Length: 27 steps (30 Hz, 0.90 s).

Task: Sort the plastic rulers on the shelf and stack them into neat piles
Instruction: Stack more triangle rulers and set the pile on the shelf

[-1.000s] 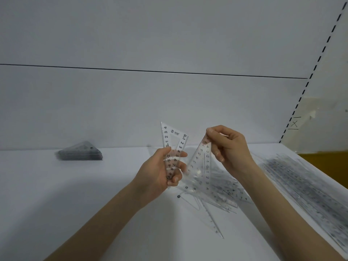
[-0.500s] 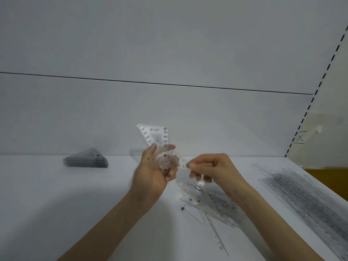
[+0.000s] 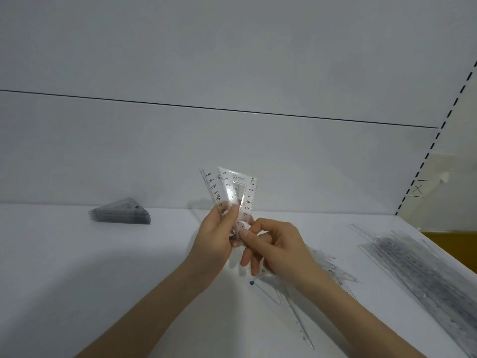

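Observation:
Two clear plastic triangle rulers (image 3: 236, 192) stand fanned upright above the white shelf (image 3: 77, 267), at the middle of the view. My left hand (image 3: 214, 239) grips their lower part, thumb on the front face. My right hand (image 3: 273, 245) pinches the bottom tip of the rulers between thumb and forefinger, its other fingers hanging loosely curled. Under my right forearm lies a loose heap of clear rulers (image 3: 320, 270). A neat pile of triangle rulers (image 3: 121, 215) sits at the back left.
A long row of straight clear rulers (image 3: 418, 272) lies along the shelf's right side. Behind stands the white back wall (image 3: 232, 140), with a dashed black edge (image 3: 436, 135) at the right. A yellow-brown surface (image 3: 454, 241) shows beyond the shelf's right edge.
My right hand brought a second triangle ruler up to the one in my left hand. Both rulers now stand fanned together, and my right hand pinches their lower tip.

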### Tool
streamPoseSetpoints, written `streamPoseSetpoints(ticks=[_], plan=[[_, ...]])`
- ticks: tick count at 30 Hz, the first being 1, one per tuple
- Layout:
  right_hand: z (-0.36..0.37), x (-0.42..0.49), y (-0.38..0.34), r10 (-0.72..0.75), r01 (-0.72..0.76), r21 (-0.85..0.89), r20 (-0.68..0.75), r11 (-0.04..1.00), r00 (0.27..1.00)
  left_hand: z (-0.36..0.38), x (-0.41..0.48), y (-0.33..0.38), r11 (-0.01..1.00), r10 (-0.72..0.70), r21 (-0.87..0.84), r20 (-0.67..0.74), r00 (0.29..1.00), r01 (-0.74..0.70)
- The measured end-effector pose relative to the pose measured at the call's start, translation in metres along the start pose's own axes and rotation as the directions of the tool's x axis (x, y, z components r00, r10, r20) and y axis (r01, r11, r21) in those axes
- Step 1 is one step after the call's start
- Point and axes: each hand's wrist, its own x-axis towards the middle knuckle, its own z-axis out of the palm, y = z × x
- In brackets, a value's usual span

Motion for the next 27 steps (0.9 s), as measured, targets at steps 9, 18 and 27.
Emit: streamPoseSetpoints(ticks=[9,18,27], plan=[[-0.002,0.002,0.006,-0.015,0.0,-0.188,-0.081,0.982,0.997,-0.002,0.001,-0.003,0.997,0.011,0.081,0.095,0.995,-0.019],[-0.064,0.008,0.0,-0.044,0.09,-0.497,0.105,0.863,0.994,-0.008,0.004,0.005,0.997,-0.06,0.041,0.023,0.998,0.059],[-0.076,0.014,0.018,0.309,0.096,-0.768,0.365,0.634,0.878,-0.018,0.013,0.006,0.943,-0.326,-0.033,0.104,0.94,0.331]])
